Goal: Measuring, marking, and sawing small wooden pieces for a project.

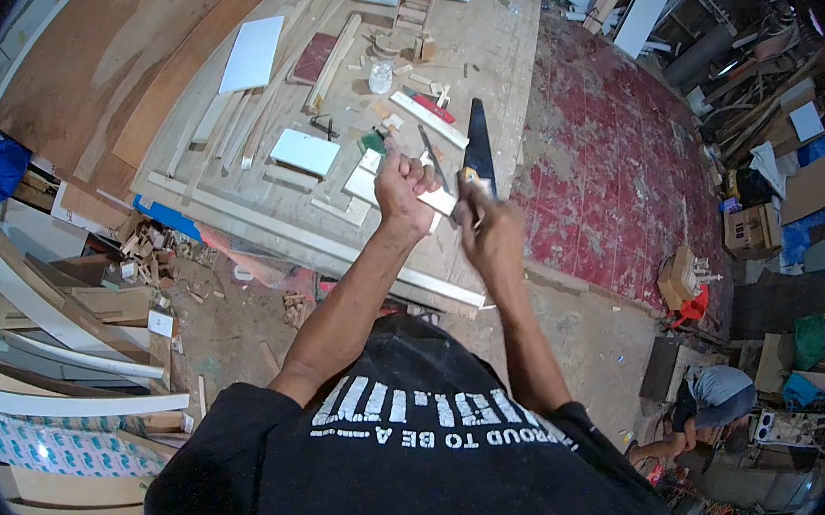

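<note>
Over the workbench (259, 0), the left hand (402, 188) is fisted; the right hand (486, 227) grips a handsaw (480, 144) amid white offcuts (305, 152).

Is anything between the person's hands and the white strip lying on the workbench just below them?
Nothing visible. The left hand is fisted and the right hand blurred, both raised over the white strip on the workbench. A handsaw lies just beyond.

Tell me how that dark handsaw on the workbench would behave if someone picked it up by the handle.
The handsaw has a thin, wide blade, so it would probably flex and wobble a little at the tip. It lies flat on the workbench, so it is unlikely to roll when pushed. It looks light for its length, though the toothed edge likely calls for a careful grip.
</note>
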### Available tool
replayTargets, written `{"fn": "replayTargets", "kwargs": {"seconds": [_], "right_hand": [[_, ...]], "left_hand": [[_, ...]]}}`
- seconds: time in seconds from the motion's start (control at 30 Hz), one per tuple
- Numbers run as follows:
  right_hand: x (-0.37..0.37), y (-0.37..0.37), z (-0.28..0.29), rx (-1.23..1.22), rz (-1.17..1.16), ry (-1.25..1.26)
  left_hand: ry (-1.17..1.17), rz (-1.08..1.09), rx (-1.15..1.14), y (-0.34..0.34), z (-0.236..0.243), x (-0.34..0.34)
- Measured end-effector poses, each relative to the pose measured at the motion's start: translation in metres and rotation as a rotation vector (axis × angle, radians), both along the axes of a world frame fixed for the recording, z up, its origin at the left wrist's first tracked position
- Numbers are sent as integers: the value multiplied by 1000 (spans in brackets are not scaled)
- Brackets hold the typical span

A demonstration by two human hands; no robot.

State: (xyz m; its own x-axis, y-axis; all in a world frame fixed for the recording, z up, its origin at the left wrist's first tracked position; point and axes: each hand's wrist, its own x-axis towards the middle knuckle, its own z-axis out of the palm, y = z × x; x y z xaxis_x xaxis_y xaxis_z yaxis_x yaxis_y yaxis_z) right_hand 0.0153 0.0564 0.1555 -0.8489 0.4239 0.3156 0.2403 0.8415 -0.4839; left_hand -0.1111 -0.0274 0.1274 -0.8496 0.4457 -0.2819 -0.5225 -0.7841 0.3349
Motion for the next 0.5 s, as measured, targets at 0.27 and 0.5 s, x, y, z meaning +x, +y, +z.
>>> {"fn": "replayTargets", "kwargs": {"seconds": [0.27,0.5], "right_hand": [[5,22,0,-143,-38,31],[-7,18,28,-79,264,283]], "left_hand": [[84,-300,-30,-16,-14,0],[600,-565,-356,-38,19,33]]}}
